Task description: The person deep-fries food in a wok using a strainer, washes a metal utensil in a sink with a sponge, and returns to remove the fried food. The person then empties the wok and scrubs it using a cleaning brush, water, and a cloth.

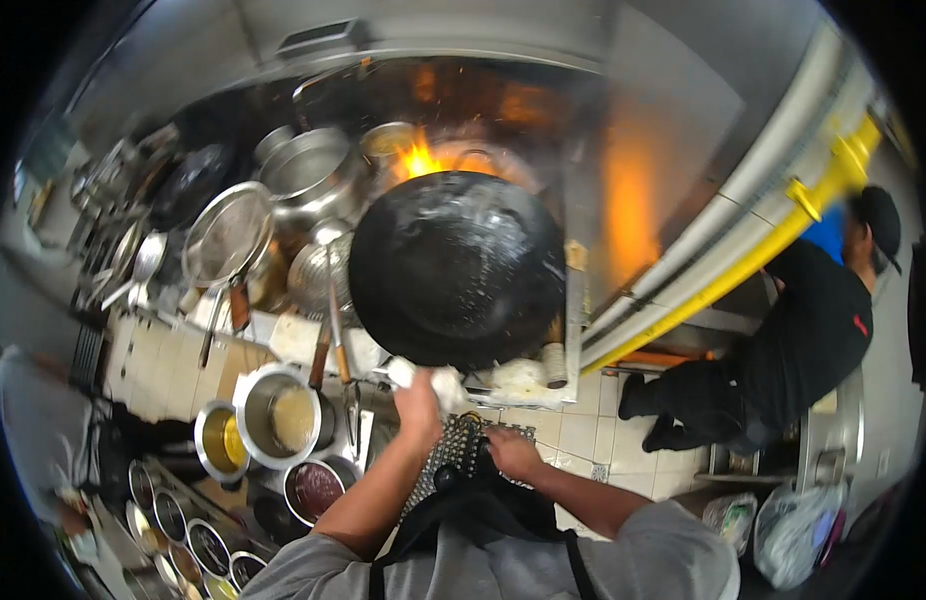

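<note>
A large black wok [458, 270] sits tilted over the burner, its inside wet and shiny, with orange flames [420, 160] rising behind its far rim. My left hand [419, 398] is closed on a white cloth [445, 388] at the wok's near edge. The cloth hides what lies under my fingers. Close to my body, at the right of the dark apron, is my right hand [513, 452]; its fingers are partly hidden, and whether they hold anything is unclear.
Left of the wok are a strainer [228, 235], a metal pot [308, 165] and ladles. Nearer stand pots of pale liquid [295, 418], yellow liquid [223, 443] and dark red contents [314, 490]. A person [803, 330] is at right, another [43, 440] at left.
</note>
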`<state>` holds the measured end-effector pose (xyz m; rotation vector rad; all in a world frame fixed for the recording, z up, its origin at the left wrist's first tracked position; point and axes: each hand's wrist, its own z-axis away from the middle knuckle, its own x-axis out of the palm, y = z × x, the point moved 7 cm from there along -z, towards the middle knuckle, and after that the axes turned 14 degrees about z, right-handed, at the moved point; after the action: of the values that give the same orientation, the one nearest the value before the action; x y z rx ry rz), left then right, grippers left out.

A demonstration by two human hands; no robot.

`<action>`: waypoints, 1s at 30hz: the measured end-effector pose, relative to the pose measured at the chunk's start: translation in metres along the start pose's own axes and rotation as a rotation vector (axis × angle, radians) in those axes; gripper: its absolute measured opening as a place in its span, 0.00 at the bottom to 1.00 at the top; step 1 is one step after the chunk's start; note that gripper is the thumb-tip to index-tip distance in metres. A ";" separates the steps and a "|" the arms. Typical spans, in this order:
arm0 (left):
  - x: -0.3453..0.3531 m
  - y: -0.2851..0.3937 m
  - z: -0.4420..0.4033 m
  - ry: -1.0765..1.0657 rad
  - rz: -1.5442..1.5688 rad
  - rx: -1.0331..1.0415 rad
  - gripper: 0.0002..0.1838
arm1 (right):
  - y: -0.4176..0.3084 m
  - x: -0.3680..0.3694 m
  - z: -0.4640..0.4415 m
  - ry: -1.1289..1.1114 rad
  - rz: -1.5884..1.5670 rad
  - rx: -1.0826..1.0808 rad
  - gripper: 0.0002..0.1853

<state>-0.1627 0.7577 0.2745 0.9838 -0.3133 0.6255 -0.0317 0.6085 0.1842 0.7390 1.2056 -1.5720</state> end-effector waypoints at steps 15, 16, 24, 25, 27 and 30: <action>-0.116 0.075 -0.127 -0.045 -0.223 0.147 0.16 | 0.046 0.188 -0.004 -0.579 -0.048 0.106 0.36; -0.121 0.086 -0.134 0.026 -0.384 0.269 0.17 | 0.048 0.172 0.012 -0.482 0.009 0.123 0.35; -0.067 0.131 -0.141 -0.093 -1.361 0.571 0.41 | 0.177 0.159 0.163 -0.653 0.304 0.420 0.33; -0.070 0.127 -0.134 -0.043 -1.357 0.488 0.46 | 0.184 0.157 0.175 -0.775 0.342 0.358 0.30; -0.085 0.122 -0.107 0.097 -1.274 0.700 0.53 | 0.204 0.159 0.185 -0.792 0.414 0.370 0.29; -0.138 0.095 0.010 0.280 -1.233 1.042 0.45 | 0.257 0.207 0.162 -0.712 0.461 0.178 0.32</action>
<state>-0.3294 0.7394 0.2727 1.7746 0.9397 -0.3004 0.1562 0.3807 -0.0352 0.4532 0.3458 -1.3753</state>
